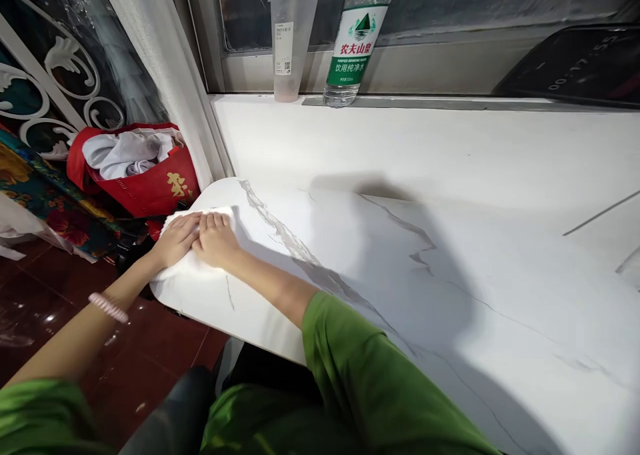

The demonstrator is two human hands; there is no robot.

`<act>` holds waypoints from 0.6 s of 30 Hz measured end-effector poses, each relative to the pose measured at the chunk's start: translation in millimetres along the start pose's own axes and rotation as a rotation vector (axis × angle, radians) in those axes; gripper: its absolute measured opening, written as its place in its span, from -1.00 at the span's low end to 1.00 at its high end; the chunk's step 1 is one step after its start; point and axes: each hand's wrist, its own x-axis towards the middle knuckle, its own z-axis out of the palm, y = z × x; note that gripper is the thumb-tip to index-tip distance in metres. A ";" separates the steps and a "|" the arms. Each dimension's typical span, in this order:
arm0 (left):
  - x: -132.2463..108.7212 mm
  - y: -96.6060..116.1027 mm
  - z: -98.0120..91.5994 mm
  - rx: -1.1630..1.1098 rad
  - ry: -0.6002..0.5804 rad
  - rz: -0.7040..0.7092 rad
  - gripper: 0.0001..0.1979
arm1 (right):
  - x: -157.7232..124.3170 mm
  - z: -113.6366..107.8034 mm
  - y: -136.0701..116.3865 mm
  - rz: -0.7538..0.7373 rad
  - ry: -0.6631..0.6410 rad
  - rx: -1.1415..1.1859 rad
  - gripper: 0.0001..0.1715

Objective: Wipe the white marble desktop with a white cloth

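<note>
At the left end of the white marbled table [280, 308] lies a white cloth [183, 269], partly covered by both hands. My left hand [177, 240] rests flat on its upper left part, fingers stretched out toward the right. Against it, my right hand [216, 241] presses down on the cloth with its palm low and fingers extended forward. The fingertips of the two hands meet or nearly meet. Cloth shows beyond the fingertips and below the palms. A pink beaded bracelet [109, 307] circles my left forearm.
On the sill behind the table stand a lidded plastic cup [293, 48] and a tilted-looking water bottle [357, 41]. A dark device [575, 68] leans at the right. Past the table's left end sits a red bag [150, 185] of pale cloth, near a white curtain [165, 61].
</note>
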 end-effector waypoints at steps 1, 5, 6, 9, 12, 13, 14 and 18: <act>20.7 -2.8 1.6 0.001 -0.018 0.016 -0.47 | 10.1 3.0 10.4 0.041 -0.014 0.026 -0.30; 107.8 -0.8 15.2 0.036 -0.113 0.066 -0.52 | 42.7 15.7 60.7 0.201 -0.053 0.091 -0.32; 126.8 3.5 19.9 0.047 -0.122 0.085 -0.52 | 46.8 19.3 74.3 0.230 -0.049 0.090 -0.32; 167.9 22.7 33.4 0.041 -0.126 0.135 -0.53 | 48.2 29.7 112.0 0.294 -0.001 0.100 -0.34; 184.2 42.7 41.8 0.033 -0.125 0.176 -0.53 | 39.4 37.1 137.7 0.323 0.054 0.110 -0.35; 185.1 48.1 43.4 0.034 -0.125 0.182 -0.53 | 35.8 38.5 142.7 0.325 0.060 0.105 -0.34; 184.2 52.8 44.6 0.037 -0.123 0.181 -0.53 | 32.0 39.2 146.0 0.325 0.063 0.098 -0.34; 165.9 68.8 47.2 0.063 -0.117 0.133 -0.52 | 13.3 35.0 146.6 0.274 0.070 0.066 -0.33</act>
